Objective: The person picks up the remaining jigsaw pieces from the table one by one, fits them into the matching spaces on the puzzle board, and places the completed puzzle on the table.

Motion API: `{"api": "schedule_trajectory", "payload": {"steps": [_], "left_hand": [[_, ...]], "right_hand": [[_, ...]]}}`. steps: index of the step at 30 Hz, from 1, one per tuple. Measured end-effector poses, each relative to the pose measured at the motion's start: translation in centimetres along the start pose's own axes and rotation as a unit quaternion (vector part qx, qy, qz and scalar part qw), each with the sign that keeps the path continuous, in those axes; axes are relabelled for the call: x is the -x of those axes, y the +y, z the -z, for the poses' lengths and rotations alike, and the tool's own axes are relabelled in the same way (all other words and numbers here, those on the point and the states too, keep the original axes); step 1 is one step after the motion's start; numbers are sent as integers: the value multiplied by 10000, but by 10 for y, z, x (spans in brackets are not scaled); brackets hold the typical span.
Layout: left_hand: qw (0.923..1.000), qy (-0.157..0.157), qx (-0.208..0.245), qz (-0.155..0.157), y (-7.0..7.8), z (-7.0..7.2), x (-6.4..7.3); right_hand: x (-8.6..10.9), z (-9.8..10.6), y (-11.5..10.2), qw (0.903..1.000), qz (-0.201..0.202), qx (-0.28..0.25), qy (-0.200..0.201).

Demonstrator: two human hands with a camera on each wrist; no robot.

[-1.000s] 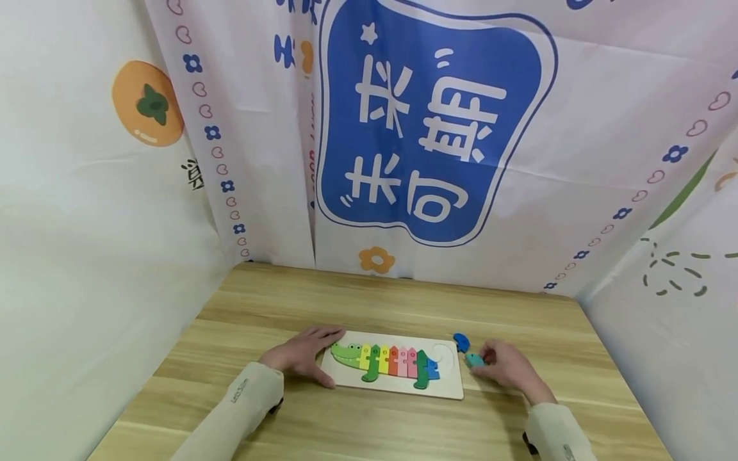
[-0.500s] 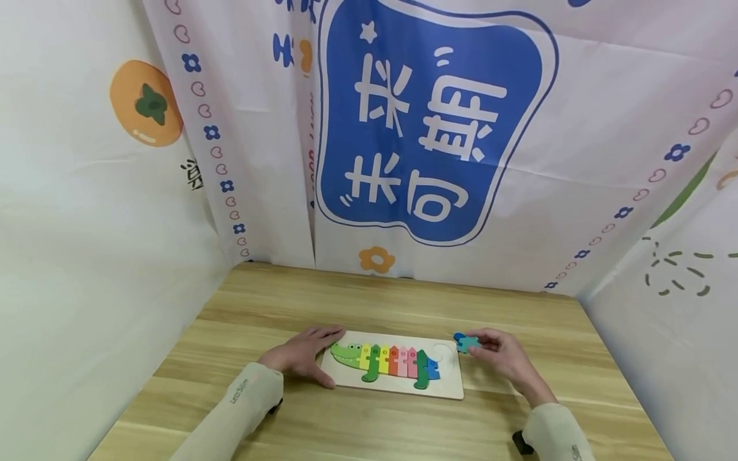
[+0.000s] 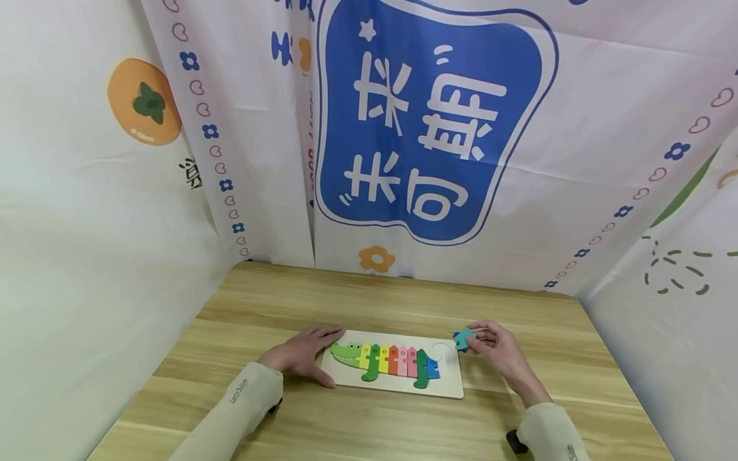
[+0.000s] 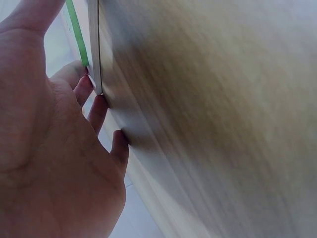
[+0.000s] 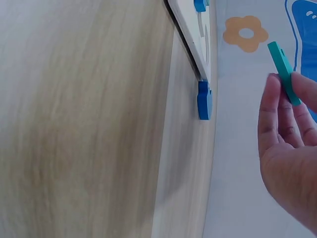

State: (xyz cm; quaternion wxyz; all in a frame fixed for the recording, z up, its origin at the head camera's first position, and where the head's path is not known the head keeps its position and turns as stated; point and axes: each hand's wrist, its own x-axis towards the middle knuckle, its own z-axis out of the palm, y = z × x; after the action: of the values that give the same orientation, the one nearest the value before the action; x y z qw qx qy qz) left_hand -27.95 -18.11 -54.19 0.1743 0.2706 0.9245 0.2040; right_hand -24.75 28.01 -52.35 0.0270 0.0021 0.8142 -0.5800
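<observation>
In the head view, a pale wooden puzzle board [image 3: 398, 388] lies on the table with a colourful crocodile of several pieces set in it. My left hand [image 3: 301, 353] rests at the board's left end, thumb and fingers spread along its edge. Those fingers show against the table and board edge in the left wrist view. My right hand [image 3: 500, 351] pinches a teal puzzle piece [image 5: 283, 73] between thumb and fingertips, raised above the table. Below it, a blue puzzle piece [image 5: 204, 100] lies on the table by the board's corner, mostly covered in the head view.
A wood-grain table [image 3: 346, 429] carries everything. Behind it hangs a white printed cloth [image 3: 277, 218] with a large blue sign. More white cloth closes in both sides. At the board's right end, a curled outline [image 3: 442, 353] is bare of any piece.
My right hand has lifted the teal piece off the table and carried it up and slightly left, over the blue piece. The left hand and the board have stayed in place.
</observation>
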Motion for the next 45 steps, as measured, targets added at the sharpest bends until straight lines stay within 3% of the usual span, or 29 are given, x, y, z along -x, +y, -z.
{"api": "schedule_trajectory", "payload": {"steps": [6, 19, 23, 31, 36, 45], "left_hand": [[9999, 28, -137, 6, -1, 3, -2], [10000, 30, -78, -5, -2, 3, 1], [9999, 37, -116, -21, -3, 3, 0], [9999, 11, -147, 16, -4, 1, 0], [10000, 6, -74, 21, -2, 1, 0], [10000, -3, 5, 34, 0, 0, -1]], "right_hand": [[-6, -2, -2, 9980, 29, -632, -69], [-9, -6, -5, 9905, -262, -1352, -38], [-10, -6, -3, 9916, -260, -1264, 13], [-6, -6, 3, 9994, 169, -214, -197], [-4, -6, 2, 9987, 394, -152, -288], [-1, -7, 1, 9990, 157, -371, -207]]}}
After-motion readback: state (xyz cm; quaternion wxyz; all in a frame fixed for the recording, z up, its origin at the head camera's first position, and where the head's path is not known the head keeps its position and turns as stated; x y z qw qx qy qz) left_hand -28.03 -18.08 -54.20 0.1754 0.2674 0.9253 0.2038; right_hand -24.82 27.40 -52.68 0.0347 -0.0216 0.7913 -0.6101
